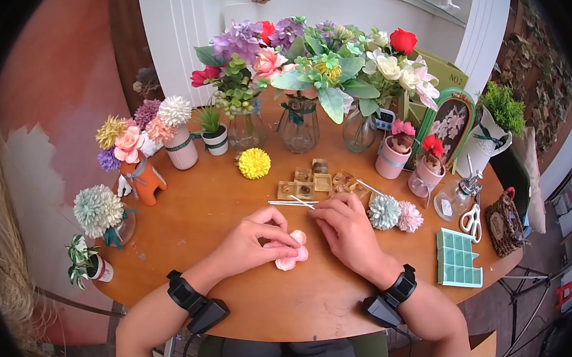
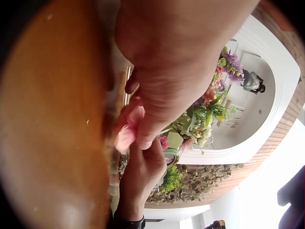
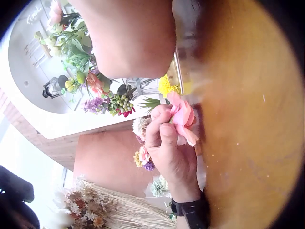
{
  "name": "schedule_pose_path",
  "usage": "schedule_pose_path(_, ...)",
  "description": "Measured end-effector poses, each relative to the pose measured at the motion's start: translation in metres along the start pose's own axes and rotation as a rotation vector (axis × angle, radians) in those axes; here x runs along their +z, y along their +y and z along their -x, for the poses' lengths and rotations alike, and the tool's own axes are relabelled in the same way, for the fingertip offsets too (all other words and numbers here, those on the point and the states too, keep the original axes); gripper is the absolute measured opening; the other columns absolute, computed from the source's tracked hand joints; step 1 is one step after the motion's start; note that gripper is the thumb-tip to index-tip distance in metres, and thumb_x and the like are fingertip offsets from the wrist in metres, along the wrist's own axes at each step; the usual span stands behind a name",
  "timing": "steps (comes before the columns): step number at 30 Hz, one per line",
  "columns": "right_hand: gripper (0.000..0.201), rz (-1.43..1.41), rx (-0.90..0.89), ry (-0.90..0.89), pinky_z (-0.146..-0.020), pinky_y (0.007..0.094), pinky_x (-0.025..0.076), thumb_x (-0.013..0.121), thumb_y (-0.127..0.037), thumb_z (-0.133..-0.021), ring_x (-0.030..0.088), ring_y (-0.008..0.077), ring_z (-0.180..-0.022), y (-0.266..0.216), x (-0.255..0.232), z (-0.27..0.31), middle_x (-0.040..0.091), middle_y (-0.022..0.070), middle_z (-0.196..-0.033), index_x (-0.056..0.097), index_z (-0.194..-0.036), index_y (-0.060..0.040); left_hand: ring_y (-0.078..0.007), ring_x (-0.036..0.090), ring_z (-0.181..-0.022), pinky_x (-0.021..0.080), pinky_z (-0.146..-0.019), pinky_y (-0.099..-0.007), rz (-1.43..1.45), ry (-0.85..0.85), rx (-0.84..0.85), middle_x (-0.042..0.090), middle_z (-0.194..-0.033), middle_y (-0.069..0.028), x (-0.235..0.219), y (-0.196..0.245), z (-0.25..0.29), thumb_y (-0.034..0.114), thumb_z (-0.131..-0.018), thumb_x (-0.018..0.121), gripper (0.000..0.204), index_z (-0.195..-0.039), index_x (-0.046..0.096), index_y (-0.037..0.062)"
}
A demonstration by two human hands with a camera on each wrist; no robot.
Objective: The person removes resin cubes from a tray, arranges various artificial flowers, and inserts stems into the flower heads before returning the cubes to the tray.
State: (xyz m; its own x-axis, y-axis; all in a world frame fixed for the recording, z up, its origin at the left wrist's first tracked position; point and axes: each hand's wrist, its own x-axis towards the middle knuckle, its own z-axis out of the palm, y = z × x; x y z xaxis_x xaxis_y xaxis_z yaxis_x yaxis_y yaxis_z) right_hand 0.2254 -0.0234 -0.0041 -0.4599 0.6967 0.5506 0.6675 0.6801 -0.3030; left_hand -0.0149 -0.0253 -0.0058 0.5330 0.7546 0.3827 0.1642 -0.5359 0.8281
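Observation:
My left hand (image 1: 260, 241) pinches a pink artificial flower (image 1: 285, 263) between thumb and fingers, low over the wooden table (image 1: 205, 292). In the right wrist view, the soft petals of this flower (image 3: 183, 119) fan out past the fingertips. My right hand (image 1: 348, 232) is just to the right of it, fingers bent, with a thin white stick (image 1: 301, 201) between its fingertips. That stick slants across other white sticks (image 1: 284, 203) lying on the table. In the left wrist view, the left hand hides the right hand's fingertips.
Small amber boxes (image 1: 322, 182) stand beyond my hands, beside a yellow pompom flower (image 1: 254, 164). Vases of artificial flowers (image 1: 301, 123) line the back. Pale pompom flowers (image 1: 384, 212), white scissors (image 1: 471, 223), a spray bottle (image 1: 453, 200) and a mint compartment tray (image 1: 458, 258) lie right.

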Motion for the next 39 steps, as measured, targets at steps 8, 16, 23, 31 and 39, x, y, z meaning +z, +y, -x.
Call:
schedule_pose_path(8,0.038,-0.331,0.172,0.086,-0.074,0.0373,0.053,0.064,0.003,-0.087,0.064,0.0272,-0.085,-0.015,-0.002,0.0,0.065,0.0127,-0.095,0.061,-0.123,-0.004,-0.0164,0.057,-0.086,0.047,-0.077,-0.0303,-0.221,0.019,-0.016,0.063,-0.081,-0.0021,-0.001,0.001,-0.001,0.018,-0.078,0.082,0.016,-0.091,0.079,0.0087)
schedule_pose_path(16,0.035,-0.55,0.23,0.081,-0.071,0.03,0.054,0.055,0.004,-0.095,0.067,0.0192,-0.082,-0.024,-0.007,0.002,0.062,0.012,-0.099,0.051,-0.13,-0.0011,-0.0192,0.06,-0.082,0.049,-0.075,-0.032,-0.13,-0.047,-0.072,0.063,-0.085,-0.0044,0.001,-0.001,-0.001,0.018,-0.079,0.081,0.02,-0.096,0.077,0.008)
schedule_pose_path(23,0.007,-1.048,0.351,-0.041,-0.082,0.0285,0.054,0.047,-0.005,-0.104,0.066,0.0139,-0.096,-0.026,-0.005,0.006,0.066,0.0102,-0.1,0.045,-0.109,-0.0005,-0.0214,0.06,-0.085,0.048,-0.078,-0.0341,-0.216,-0.06,-0.037,0.063,-0.085,-0.0035,-0.002,0.0,-0.002,0.02,-0.077,0.082,0.022,-0.095,0.077,0.0096)
schedule_pose_path(31,0.006,-1.235,0.352,-0.059,-0.089,0.0309,0.054,0.048,-0.004,-0.103,0.064,0.0185,-0.108,-0.027,-0.004,0.005,0.067,0.0169,-0.114,0.045,-0.106,-0.0001,-0.0213,0.059,-0.086,0.046,-0.081,-0.0352,-0.274,-0.078,-0.003,0.064,-0.085,-0.002,-0.003,-0.002,-0.001,0.023,-0.075,0.082,0.022,-0.094,0.078,0.0125)
schedule_pose_path(39,0.007,-1.207,0.362,-0.132,-0.096,0.0372,0.055,0.047,-0.001,-0.102,0.064,0.0244,-0.111,-0.025,-0.001,0.007,0.062,0.0238,-0.121,0.044,-0.108,-0.0007,-0.0196,0.059,-0.087,0.047,-0.08,-0.034,-0.249,-0.087,0.005,0.065,-0.088,-0.0035,-0.004,-0.003,-0.002,0.017,-0.077,0.08,0.021,-0.096,0.079,0.0108)
